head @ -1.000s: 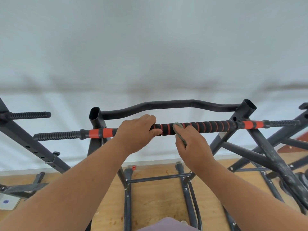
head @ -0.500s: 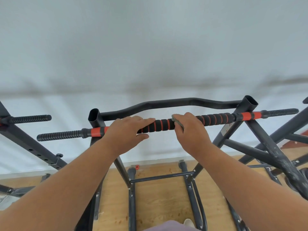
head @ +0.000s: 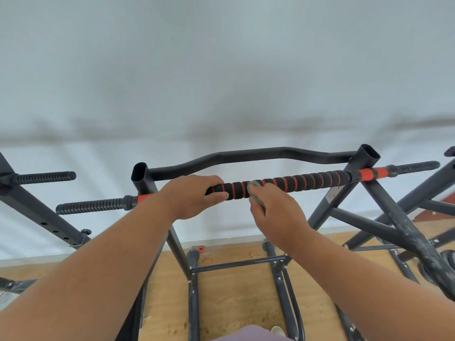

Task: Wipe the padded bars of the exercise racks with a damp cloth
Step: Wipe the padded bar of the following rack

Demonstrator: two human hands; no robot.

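Head view: the padded bar (head: 290, 184), spanning the black rack (head: 145, 183) at chest height, is being rubbed mid-length with a grey-green cloth (head: 254, 195) pinched in the right hand (head: 275, 212), which is being drawn back leftward from half a second ago. The bar is being gripped by the left hand (head: 194, 195) just beside it. The right stretch is probably being left for later.

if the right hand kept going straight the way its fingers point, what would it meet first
The right hand, holding a grey cloth, already meets the black-and-orange padded bar; beyond probably lies the curved black metal bar.
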